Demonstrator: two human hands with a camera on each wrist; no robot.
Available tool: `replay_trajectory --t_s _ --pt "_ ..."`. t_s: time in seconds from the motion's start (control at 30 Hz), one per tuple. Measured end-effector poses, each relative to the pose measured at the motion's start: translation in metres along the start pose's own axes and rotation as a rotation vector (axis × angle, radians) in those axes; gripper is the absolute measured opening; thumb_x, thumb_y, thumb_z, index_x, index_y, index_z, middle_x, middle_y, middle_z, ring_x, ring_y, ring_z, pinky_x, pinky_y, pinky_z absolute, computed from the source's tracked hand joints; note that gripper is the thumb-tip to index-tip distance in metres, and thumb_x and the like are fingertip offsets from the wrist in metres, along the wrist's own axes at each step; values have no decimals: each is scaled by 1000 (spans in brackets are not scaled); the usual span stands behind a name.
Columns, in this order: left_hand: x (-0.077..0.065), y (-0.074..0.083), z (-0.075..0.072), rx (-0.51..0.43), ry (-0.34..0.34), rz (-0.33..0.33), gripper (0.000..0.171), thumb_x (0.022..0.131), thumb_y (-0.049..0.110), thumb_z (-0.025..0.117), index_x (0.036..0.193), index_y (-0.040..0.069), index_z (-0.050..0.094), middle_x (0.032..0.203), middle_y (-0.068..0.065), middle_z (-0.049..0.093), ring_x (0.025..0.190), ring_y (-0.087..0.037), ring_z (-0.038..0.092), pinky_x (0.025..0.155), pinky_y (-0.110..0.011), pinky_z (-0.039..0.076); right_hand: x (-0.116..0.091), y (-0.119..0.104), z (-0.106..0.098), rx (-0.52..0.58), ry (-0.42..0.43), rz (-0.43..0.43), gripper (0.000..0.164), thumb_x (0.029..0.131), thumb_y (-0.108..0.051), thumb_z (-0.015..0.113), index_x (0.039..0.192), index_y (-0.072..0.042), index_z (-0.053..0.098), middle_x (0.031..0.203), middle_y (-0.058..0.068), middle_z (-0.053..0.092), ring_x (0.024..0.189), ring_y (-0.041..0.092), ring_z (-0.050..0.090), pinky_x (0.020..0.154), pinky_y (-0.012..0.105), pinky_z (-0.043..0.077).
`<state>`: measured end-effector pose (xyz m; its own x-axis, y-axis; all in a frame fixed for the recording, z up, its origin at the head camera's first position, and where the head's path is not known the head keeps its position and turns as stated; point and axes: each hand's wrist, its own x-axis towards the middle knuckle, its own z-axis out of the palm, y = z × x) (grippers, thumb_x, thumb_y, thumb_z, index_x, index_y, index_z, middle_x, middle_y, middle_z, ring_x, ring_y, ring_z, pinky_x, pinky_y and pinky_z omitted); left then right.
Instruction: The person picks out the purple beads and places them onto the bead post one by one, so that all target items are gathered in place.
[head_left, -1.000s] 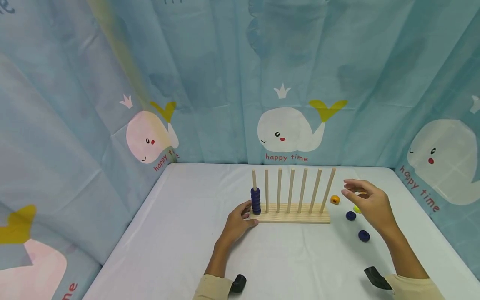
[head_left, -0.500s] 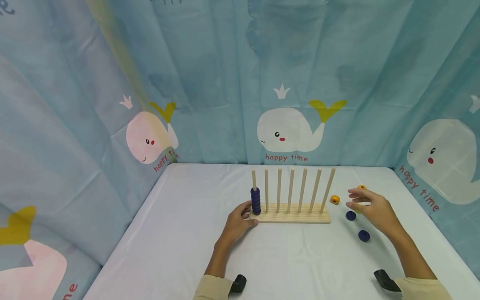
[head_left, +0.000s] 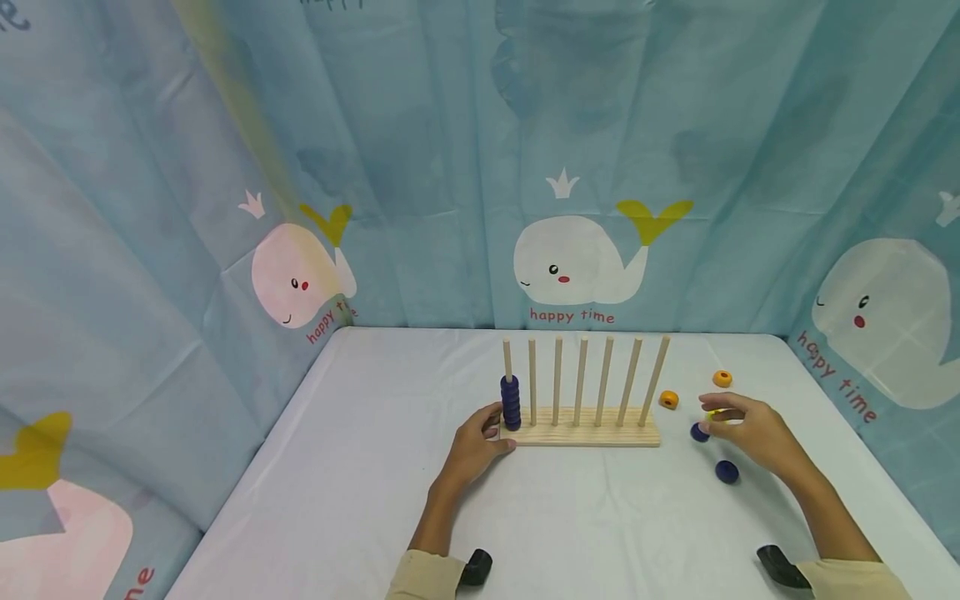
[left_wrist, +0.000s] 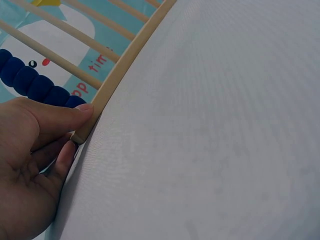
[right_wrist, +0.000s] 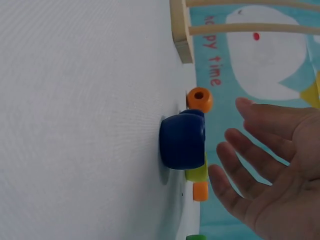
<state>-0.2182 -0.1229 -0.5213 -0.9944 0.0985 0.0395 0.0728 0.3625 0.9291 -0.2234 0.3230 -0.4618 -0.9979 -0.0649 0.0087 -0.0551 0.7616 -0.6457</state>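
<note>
A wooden peg stand (head_left: 592,437) with a row of upright pegs sits on the white-covered table. Dark blue beads (head_left: 510,403) are stacked on its leftmost peg; the other pegs are bare. My left hand (head_left: 476,444) grips the left end of the base, thumb along its front edge in the left wrist view. Over the loose beads right of the stand, my right hand (head_left: 753,429) hovers with fingers apart, holding nothing. Its fingertips overlap a yellow bead (right_wrist: 197,173) and a dark blue bead (head_left: 698,433) in the head view. Nearer lies another dark blue bead (head_left: 727,472).
One orange bead (head_left: 669,400) lies just off the stand's right end, and a second orange bead (head_left: 722,378) farther back. In the right wrist view a green bead (right_wrist: 196,237) shows at the bottom edge. A whale-print curtain (head_left: 442,275) hangs behind the table.
My right hand has moved right and down toward the near side, uncovering the far orange bead and reaching the yellow and blue ones. The left hand stays on the stand.
</note>
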Motion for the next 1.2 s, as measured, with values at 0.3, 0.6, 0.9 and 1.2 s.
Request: replay_trajectory --t_s 0.3,0.6,0.9,1.2 --pt "0 0 0 22 1 -1 72 90 10 84 154 4 52 146 -18 63 135 -34 61 114 -43 54 1 8 1 -7 -41 -13 52 95 -18 79 140 3 63 134 30 68 118 49 66 92 63 61" --pt "0 1 0 15 5 -3 72 89 11 84 153 3 53 144 -19 63 134 -35 62 114 -44 54 3 12 5 -19 -62 -8 50 92 -13 81 136 5 65 129 29 70 117 49 66 92 62 62" --pt "0 1 1 13 9 -4 71 89 10 84 153 4 54 145 -18 63 135 -35 61 115 -46 53 6 14 5 -45 -79 0 45 91 -8 81 130 10 67 122 30 72 107 44 70 90 58 63" --pt "-1 2 0 8 8 -23 71 90 10 83 154 6 53 146 -16 63 135 -31 61 115 -42 53 9 18 6 -77 -94 1 41 92 -11 80 127 9 70 117 27 73 102 38 71 86 55 63"
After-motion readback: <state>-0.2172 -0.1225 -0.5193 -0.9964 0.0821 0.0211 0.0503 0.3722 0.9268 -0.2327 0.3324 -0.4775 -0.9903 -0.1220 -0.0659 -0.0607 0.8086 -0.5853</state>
